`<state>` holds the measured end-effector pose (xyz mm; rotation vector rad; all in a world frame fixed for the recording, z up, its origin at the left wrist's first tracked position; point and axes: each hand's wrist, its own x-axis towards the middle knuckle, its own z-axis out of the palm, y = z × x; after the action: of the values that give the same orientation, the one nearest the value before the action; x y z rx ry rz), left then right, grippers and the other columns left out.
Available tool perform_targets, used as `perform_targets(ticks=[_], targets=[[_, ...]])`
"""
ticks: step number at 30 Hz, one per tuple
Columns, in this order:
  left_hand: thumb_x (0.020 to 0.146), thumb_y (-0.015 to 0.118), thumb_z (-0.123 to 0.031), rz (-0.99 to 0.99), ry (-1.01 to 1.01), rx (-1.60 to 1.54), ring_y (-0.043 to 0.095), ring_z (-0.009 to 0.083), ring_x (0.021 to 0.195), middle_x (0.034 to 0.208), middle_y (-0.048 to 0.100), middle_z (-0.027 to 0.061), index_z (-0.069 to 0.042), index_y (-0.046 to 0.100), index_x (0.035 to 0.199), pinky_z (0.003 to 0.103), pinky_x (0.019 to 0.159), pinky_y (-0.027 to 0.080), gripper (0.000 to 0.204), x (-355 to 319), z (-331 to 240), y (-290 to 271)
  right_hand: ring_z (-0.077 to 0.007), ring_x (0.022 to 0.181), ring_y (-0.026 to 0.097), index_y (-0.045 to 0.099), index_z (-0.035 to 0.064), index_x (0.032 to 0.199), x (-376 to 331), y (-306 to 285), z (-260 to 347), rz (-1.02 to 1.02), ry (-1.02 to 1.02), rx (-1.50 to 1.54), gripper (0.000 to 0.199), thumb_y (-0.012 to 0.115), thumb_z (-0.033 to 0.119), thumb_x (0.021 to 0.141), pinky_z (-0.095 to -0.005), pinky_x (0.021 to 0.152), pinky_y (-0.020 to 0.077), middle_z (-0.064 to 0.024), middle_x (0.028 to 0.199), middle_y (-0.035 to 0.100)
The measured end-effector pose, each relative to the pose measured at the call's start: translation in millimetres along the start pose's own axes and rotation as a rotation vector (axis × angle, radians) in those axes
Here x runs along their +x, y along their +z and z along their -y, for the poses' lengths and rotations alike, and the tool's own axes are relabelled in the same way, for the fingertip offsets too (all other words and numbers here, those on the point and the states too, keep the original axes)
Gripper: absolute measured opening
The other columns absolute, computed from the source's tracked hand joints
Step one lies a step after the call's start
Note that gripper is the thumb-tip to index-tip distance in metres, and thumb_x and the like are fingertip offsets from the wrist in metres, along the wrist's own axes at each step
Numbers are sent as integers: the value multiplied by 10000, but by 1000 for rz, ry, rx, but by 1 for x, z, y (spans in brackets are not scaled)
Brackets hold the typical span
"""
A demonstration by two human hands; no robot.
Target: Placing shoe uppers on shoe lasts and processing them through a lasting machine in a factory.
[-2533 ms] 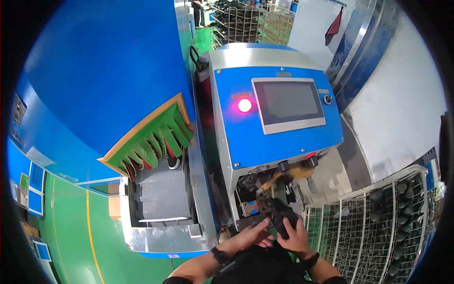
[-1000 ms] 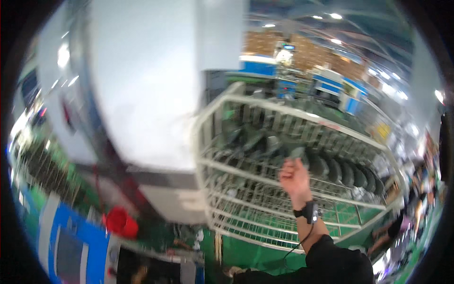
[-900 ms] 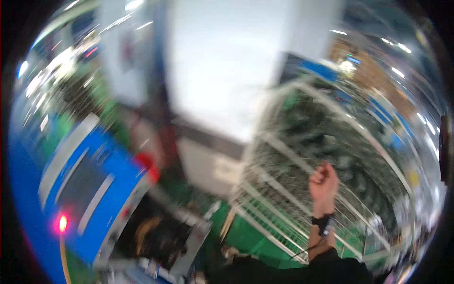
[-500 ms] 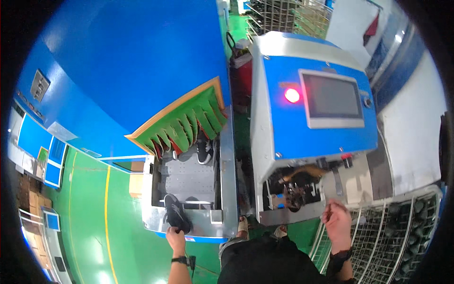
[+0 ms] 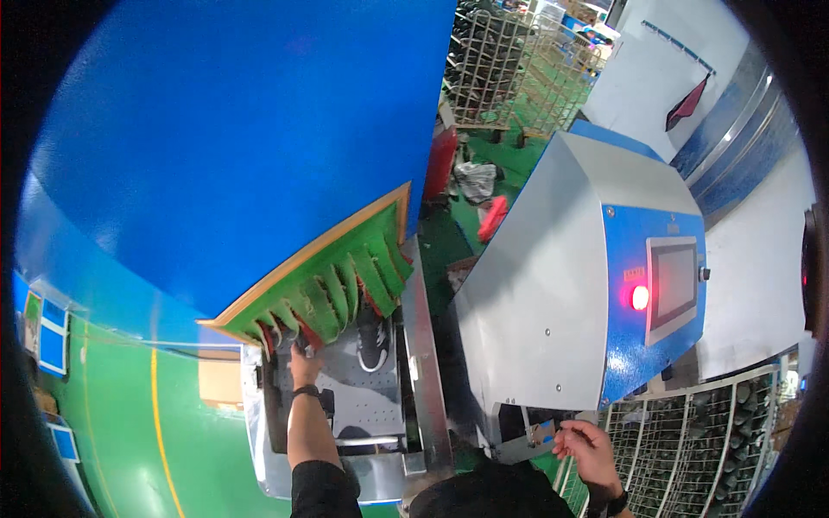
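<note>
A black sneaker with a white sole (image 5: 372, 345) lies on the grey perforated conveyor belt (image 5: 367, 401), its heel end under the green flap curtain (image 5: 332, 298). My left hand (image 5: 304, 369) reaches over the belt to the curtain's lower edge. Its fingers are closed on a dark shoe (image 5: 302, 343), mostly hidden by the hand and the flaps. My right hand (image 5: 589, 451) hovers beside the lower opening of the blue and grey machine (image 5: 553, 319). Its fingers are loosely bent and apart, with nothing visible in them.
A tall blue housing (image 5: 242, 147) rises behind the curtain. A lit red button (image 5: 639, 298) sits beside a screen (image 5: 673, 289) on the machine. At lower right stands a wire rack (image 5: 682, 440) with dark items. Wire cages (image 5: 488, 73) and a red thing (image 5: 493, 218) lie farther back.
My left hand has carried the dark shoe from the conveyor's near end forward to the curtain. The view has shifted, and my right hand stays beside the machine.
</note>
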<state>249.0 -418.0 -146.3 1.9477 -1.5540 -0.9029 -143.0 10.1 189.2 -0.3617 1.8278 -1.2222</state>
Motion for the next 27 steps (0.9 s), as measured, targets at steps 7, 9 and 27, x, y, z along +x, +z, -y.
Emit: perform_targets(ticks=[7, 9, 27], targets=[[887, 742, -282, 300, -342, -738, 697, 196, 766, 930, 697, 71, 45, 661, 1061, 357, 686, 612, 379, -51, -39, 21, -187, 923, 701, 567, -33, 1292, -1, 35, 12, 156, 0, -161, 325, 598, 147, 1023, -297, 781, 570, -140, 1040, 697], [961, 657, -245, 515, -391, -1114, 716, 207, 849, 998, 712, 79, 7, 666, 1084, 359, 749, 625, 280, -119, -50, 0, -168, 969, 688, 539, -29, 1337, -3, 48, 21, 270, 7, -196, 373, 602, 166, 1025, -279, 813, 562, -133, 1101, 682], [782, 872, -93, 906, 32, -924, 563, 161, 1181, 1303, 587, 94, 61, 392, 1433, 322, 1057, 444, 823, -480, -246, -46, -145, 961, 676, 454, 60, 1470, 3, -33, -44, 703, 136, 370, 660, 696, 64, 856, -317, 873, 557, -75, 1146, 692]])
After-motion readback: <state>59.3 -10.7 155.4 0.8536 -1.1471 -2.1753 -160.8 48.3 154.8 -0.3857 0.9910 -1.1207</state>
